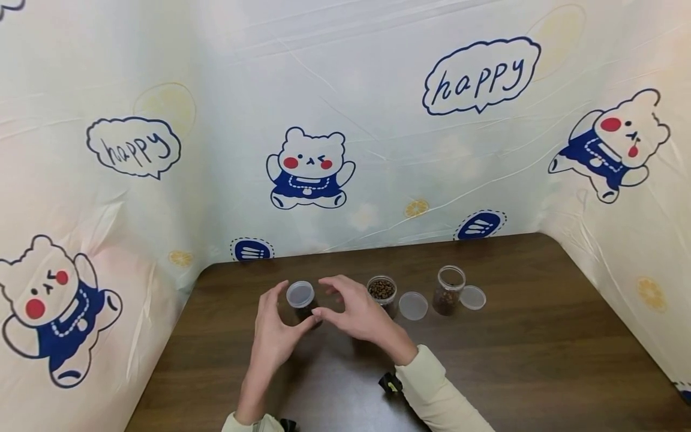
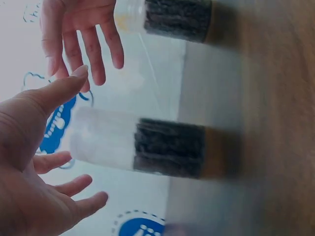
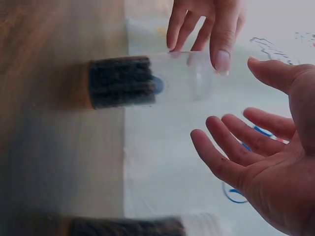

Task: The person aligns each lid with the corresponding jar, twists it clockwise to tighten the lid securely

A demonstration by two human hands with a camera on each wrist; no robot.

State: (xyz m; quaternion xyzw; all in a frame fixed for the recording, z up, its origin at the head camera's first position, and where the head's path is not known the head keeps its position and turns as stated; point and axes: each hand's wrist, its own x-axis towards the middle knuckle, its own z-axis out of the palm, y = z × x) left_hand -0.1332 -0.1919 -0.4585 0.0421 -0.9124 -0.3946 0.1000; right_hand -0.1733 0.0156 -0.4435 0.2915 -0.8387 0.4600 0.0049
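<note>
Spillage looks like the chief risk: the middle jar (image 1: 386, 299), holding brown pellets (image 1: 381, 288), stands uncovered just beside the right hand (image 1: 353, 309), so a sideways swing of that hand could tip it over on the table (image 1: 486, 372). The far-right jar (image 1: 450, 293) is uncovered too, but stands well apart and seems less exposed. The lidded jar (image 1: 302, 303) is tall and narrow, so a push from one side only might topple it. Whether its lid (image 1: 300, 291) is fastened I cannot tell; were it loose, lifting by the top could pull it away from the body. A careless sleeve (image 1: 439, 384) might also drag the nearer loose lid (image 1: 413, 306).

The lidded jar is upright on the table between the hands, the left hand (image 1: 275, 330) to its left and the right hand to its right. Both hands are spread and relaxed, fingers slightly bent about the jar, gripping nothing. In the head view the right thumb (image 1: 323, 314) overlaps its near side; any light touch there is unclear.
</note>
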